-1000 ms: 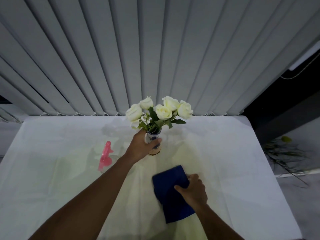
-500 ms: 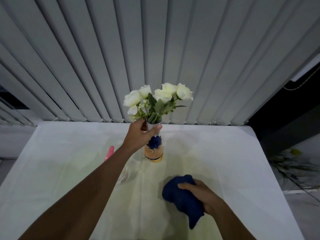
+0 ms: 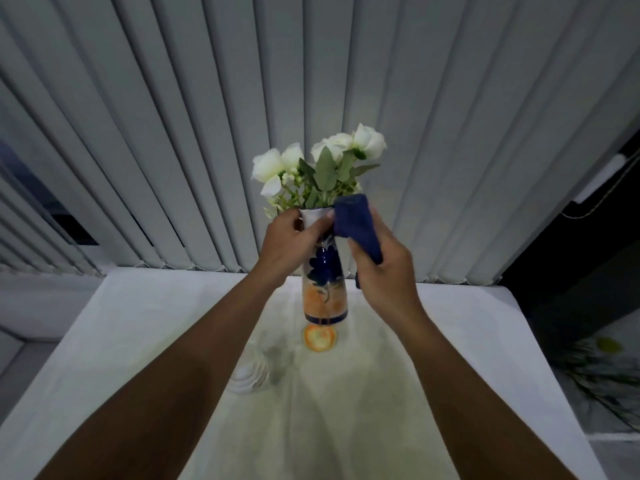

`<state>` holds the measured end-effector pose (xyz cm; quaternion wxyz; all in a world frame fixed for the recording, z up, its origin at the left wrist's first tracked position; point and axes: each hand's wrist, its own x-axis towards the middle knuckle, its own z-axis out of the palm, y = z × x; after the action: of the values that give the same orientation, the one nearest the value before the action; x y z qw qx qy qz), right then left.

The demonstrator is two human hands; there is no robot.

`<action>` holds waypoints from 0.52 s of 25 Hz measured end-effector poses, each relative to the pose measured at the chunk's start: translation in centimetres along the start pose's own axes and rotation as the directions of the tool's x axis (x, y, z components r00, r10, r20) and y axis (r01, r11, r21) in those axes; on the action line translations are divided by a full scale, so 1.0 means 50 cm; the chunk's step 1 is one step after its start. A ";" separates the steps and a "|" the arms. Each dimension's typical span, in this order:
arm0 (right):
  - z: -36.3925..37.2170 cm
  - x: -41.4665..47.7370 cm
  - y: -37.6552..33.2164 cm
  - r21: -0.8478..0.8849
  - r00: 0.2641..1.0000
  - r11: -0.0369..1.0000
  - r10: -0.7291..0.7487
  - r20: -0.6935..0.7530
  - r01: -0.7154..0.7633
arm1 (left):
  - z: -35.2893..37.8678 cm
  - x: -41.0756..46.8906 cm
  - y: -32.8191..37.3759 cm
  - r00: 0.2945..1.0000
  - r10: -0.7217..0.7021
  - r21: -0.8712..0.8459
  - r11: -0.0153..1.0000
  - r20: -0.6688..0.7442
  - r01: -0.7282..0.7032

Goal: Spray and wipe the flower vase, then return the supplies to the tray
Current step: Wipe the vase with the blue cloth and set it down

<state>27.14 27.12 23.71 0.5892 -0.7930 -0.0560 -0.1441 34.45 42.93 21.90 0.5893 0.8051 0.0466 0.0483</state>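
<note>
A tall vase [image 3: 325, 289] with blue and orange flower patterns hangs in the air above the white table [image 3: 450, 358], holding white roses [image 3: 367, 143]. My left hand [image 3: 287, 244] grips its white neck. My right hand [image 3: 384, 271] holds a bunched dark blue cloth [image 3: 358, 226] against the right side of the vase's rim. The pink spray bottle is hidden behind my left forearm.
An orange round reflection or coaster [image 3: 319, 337] lies on the table under the vase. A clear glass object [image 3: 256, 368] stands beside my left forearm. Grey vertical blinds [image 3: 207, 133] hang behind the table. Green foliage [image 3: 606, 375] lies off the table's right edge.
My left hand has lifted the vase off the table. My right hand has picked the blue cloth up from the table and brought it to the vase's neck.
</note>
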 end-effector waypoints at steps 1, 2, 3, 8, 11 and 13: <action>0.023 -0.009 -0.001 -0.033 0.996 0.998 -0.059 0.069 0.062 | -0.005 0.002 0.018 1.000 -0.014 -0.007 1.000 -0.009 0.014; 0.042 -0.022 0.011 -0.087 0.984 0.988 -0.113 0.134 0.126 | -0.011 0.005 0.031 0.999 -0.037 -0.036 0.999 -0.017 0.036; 0.058 -0.040 0.030 -0.178 0.963 0.959 -0.184 0.195 0.219 | -0.017 0.009 0.044 0.998 -0.062 -0.067 0.996 -0.029 0.060; 0.052 -0.152 0.176 -0.488 0.698 0.503 -0.441 0.565 0.713 | -0.049 0.017 0.077 0.993 -0.073 -0.021 0.997 -0.089 0.071; 0.025 -0.182 0.210 -0.464 0.676 0.496 -0.459 0.577 0.734 | -0.053 0.009 0.087 0.994 -0.051 -0.006 0.999 -0.102 0.051; 0.023 -0.182 0.198 -0.450 0.699 0.537 -0.495 0.516 0.714 | -0.051 0.005 0.097 0.995 -0.020 0.018 1.000 -0.103 0.022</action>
<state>21.24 25.97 11.63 0.1862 -0.8808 -0.3768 -0.2180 34.45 43.90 27.30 0.5788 0.8067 0.0858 0.0827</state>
